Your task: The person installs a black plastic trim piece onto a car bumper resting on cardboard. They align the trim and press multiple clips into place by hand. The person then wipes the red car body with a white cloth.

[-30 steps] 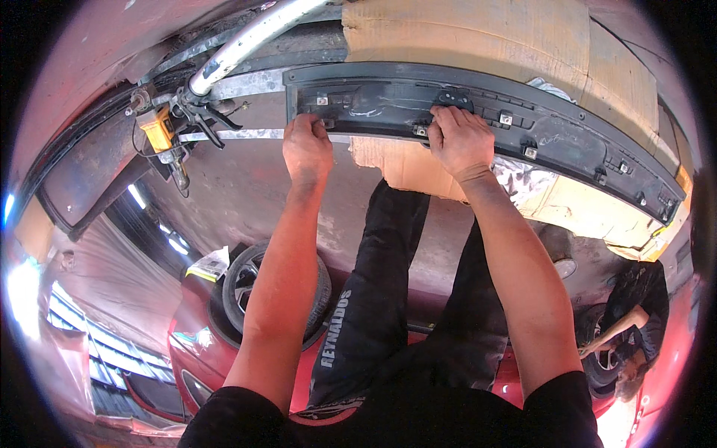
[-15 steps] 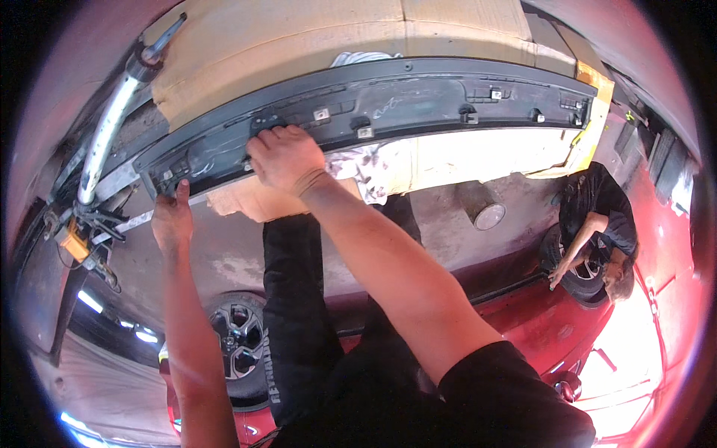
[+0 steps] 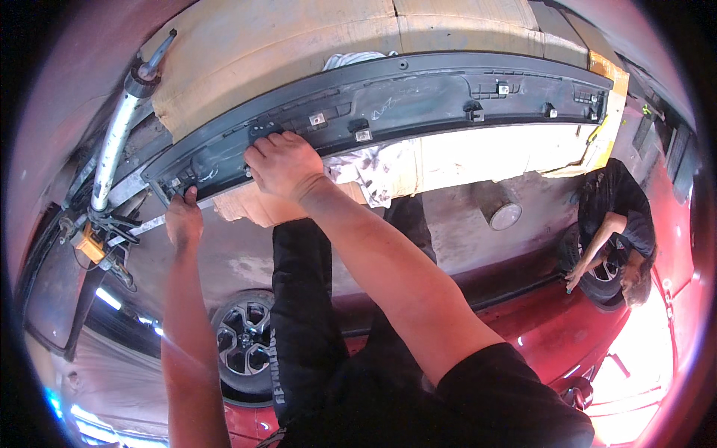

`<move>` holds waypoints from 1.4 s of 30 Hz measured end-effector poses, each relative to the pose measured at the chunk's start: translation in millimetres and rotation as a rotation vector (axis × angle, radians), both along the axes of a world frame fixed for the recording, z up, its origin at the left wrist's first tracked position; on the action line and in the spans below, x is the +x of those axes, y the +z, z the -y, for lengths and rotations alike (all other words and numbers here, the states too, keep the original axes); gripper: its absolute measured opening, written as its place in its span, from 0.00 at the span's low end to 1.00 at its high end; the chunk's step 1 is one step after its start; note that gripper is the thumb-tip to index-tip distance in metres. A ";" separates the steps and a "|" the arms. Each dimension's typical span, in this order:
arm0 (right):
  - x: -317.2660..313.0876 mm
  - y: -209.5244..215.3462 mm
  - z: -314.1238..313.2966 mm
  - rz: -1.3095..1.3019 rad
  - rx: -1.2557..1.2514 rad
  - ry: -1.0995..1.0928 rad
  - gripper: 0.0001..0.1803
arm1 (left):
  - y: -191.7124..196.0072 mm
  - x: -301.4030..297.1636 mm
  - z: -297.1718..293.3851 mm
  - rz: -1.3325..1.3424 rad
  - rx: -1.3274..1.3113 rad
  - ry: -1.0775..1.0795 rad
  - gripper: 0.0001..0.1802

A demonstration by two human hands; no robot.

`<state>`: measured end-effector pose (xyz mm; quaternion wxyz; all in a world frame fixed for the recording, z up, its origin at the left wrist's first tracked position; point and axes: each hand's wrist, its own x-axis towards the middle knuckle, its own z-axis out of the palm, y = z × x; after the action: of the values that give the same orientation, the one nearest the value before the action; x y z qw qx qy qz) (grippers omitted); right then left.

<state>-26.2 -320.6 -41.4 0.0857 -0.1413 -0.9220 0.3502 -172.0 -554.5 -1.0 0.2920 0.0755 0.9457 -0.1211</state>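
A long black plastic trim panel (image 3: 418,101) lies with its ribbed, clip-studded inner side up on cardboard (image 3: 276,67). At the panel's left end my left hand (image 3: 185,218) grips the near edge, thumb on top, its other fingers hidden beneath. Farther right along the panel, my right hand (image 3: 287,166) is closed, knuckles up, over the panel's near edge. A small dark piece (image 3: 261,133) shows just beyond its fingers. What those fingers hold is hidden. Several pale metal clips, such as one clip (image 3: 364,135), sit along the panel.
A caulking gun (image 3: 112,149) stands to the left, beside a yellow-and-black tool (image 3: 91,246). A stained cloth (image 3: 370,175) hangs under the panel. On the floor is a round can (image 3: 506,216). Behind me is a red car (image 3: 538,321); a co-worker (image 3: 620,216) crouches by its wheel at right.
The whole view has shifted slightly, with floor things appearing farther right. Both hands keep their places on the panel; the right hand's fingers have turned only a little.
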 end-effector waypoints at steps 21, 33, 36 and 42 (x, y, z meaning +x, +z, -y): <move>-3.6 13.1 1.8 0.167 -0.018 0.073 0.10 | 13.8 -9.5 5.1 0.126 0.005 -0.196 0.25; -3.9 35.9 -5.8 0.173 -0.209 0.042 0.09 | -2.1 -23.0 42.3 0.158 0.086 -0.224 0.22; 14.0 65.6 -19.7 0.105 -0.493 -0.220 0.08 | -0.1 -19.7 25.8 0.175 0.037 -0.167 0.25; 137.8 84.0 -92.7 0.236 -1.440 -0.677 0.19 | 38.8 1.8 -33.3 0.139 -0.259 -0.151 0.26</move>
<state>111.6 -227.9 42.6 -0.0230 -0.4697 -0.3799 0.7965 -170.2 -521.2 37.8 0.3543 0.1161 0.8914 -0.2578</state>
